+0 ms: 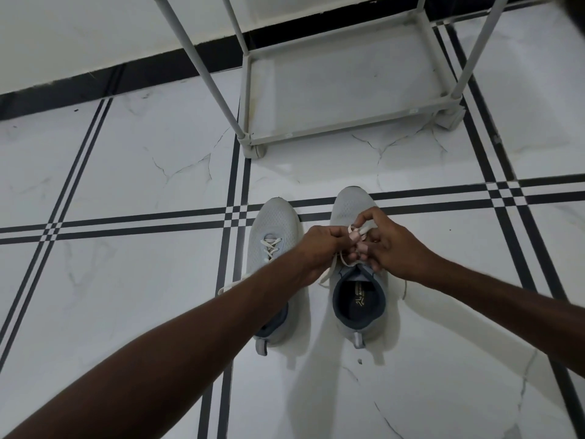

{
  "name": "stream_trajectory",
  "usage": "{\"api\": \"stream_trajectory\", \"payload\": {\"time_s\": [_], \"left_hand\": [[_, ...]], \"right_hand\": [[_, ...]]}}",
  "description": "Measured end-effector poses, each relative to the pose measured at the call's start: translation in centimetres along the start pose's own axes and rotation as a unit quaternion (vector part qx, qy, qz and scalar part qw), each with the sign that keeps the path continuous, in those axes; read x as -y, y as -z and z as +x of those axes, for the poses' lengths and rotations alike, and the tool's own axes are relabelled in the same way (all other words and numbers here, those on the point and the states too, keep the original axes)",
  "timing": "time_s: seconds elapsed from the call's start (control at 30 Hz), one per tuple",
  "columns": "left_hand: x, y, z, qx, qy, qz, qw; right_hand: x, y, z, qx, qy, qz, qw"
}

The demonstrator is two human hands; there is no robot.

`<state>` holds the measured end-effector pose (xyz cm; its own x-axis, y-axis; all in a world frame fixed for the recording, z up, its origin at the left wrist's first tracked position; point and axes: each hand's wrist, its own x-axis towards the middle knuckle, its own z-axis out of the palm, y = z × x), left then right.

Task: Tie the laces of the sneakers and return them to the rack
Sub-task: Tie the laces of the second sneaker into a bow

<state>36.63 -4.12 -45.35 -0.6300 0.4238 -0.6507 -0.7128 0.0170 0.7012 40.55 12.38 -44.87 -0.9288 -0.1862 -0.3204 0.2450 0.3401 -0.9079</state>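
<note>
Two light grey sneakers stand side by side on the tiled floor, toes pointing away from me. The left sneaker (271, 229) has loose white laces trailing off to its left, and my left forearm crosses over its heel. Over the tongue of the right sneaker (351, 204), my left hand (319, 245) and my right hand (389, 245) both pinch the white lace (356, 231), which loops between the fingers. A free lace end (327, 274) hangs down the shoe's left side.
A grey shoe rack (345, 125) stands on the floor just beyond the sneakers, its bottom shelf bare and its thin posts rising out of view. White marble tiles with dark stripes cover the floor. A black skirting (158, 71) runs along the wall behind.
</note>
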Motion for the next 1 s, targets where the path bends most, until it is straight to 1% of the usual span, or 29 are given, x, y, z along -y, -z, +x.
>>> {"api": "stream_trajectory", "payload": {"time_s": [0.07,0.13,0.2,0.27,0.3,0.33,0.37,0.4,0.43,0.47,0.5,0.53,0.57,0.6,0.67,0.73,0.8,0.83,0.87,0.9,0.93,0.97,1.0], "left_hand": [[-0.1,0.4,0.1,-0.005,-0.003,0.022,1.0],[-0.3,0.9,-0.2,0.013,-0.004,0.058,0.998],[-0.6,1.2,-0.5,0.033,-0.023,0.126,0.991],[-1.3,1.5,-0.6,0.043,-0.067,0.219,0.972],[-1.8,1.6,-0.7,0.046,-0.098,0.278,0.954],[-2.2,1.7,-0.7,0.043,-0.138,0.352,0.925],[-2.5,1.7,-0.7,0.034,-0.179,0.433,0.883],[-2.6,1.6,-0.8,0.024,-0.222,0.505,0.834],[-2.5,1.4,-0.9,0.01,-0.268,0.558,0.785],[-2.2,1.2,-1.1,-0.005,-0.31,0.59,0.745],[-1.7,0.9,-1.3,-0.025,-0.34,0.605,0.719],[-1.1,0.8,-1.3,-0.052,-0.358,0.609,0.706],[-0.7,0.8,-1.4,-0.078,-0.366,0.604,0.703],[-0.3,0.7,-1.4,-0.096,-0.37,0.59,0.711],[0.3,0.8,-1.1,-0.107,-0.361,0.553,0.743],[0.7,0.6,-1.2,-0.113,-0.353,0.521,0.769],[1.0,0.6,-1.4,-0.129,-0.353,0.495,0.783],[1.2,0.7,-1.5,-0.141,-0.356,0.489,0.784],[1.2,0.9,-1.7,-0.151,-0.359,0.486,0.783],[1.2,1.1,-2.0,-0.159,-0.361,0.487,0.779],[1.2,1.1,-2.4,-0.163,-0.365,0.497,0.77],[1.1,1.1,-2.8,-0.164,-0.372,0.516,0.754],[1.0,1.0,-3.2,-0.161,-0.381,0.543,0.731]], "right_hand": [[-0.4,0.4,0.1,0.018,-0.034,0.061,0.997],[-0.7,0.9,0.2,0.048,-0.05,0.1,0.993],[-1.0,1.3,0.6,0.069,-0.055,0.121,0.989],[-1.1,1.4,1.0,0.081,-0.067,0.14,0.985],[-1.1,1.5,1.3,0.085,-0.076,0.144,0.983],[-1.0,1.5,1.4,0.088,-0.087,0.145,0.982],[-0.9,1.5,1.5,0.088,-0.097,0.147,0.98],[-0.8,1.5,1.6,0.087,-0.108,0.15,0.979],[-0.6,1.5,1.6,0.088,-0.119,0.154,0.977],[-0.3,1.4,1.6,0.092,-0.129,0.156,0.975],[-0.1,1.4,1.5,0.102,-0.138,0.156,0.973],[-0.1,1.4,1.6,0.115,-0.146,0.157,0.97],[0.0,1.4,1.6,0.127,-0.151,0.156,0.968],[-0.1,1.5,1.6,0.134,-0.15,0.151,0.968],[-0.2,1.7,1.5,0.119,-0.134,0.121,0.976],[0.0,2.0,1.2,0.073,-0.106,0.064,0.99],[0.1,2.0,0.9,0.003,-0.038,-0.047,0.998],[0.0,2.0,0.8,-0.023,0.01,-0.13,0.991],[0.0,1.8,0.7,-0.043,0.05,-0.209,0.976],[-0.2,1.7,0.6,-0.055,0.079,-0.261,0.961],[-0.3,1.6,0.5,-0.06,0.099,-0.289,0.95],[-0.5,1.5,0.5,-0.058,0.113,-0.306,0.944],[-0.7,1.4,0.4,-0.054,0.128,-0.321,0.937]]}}
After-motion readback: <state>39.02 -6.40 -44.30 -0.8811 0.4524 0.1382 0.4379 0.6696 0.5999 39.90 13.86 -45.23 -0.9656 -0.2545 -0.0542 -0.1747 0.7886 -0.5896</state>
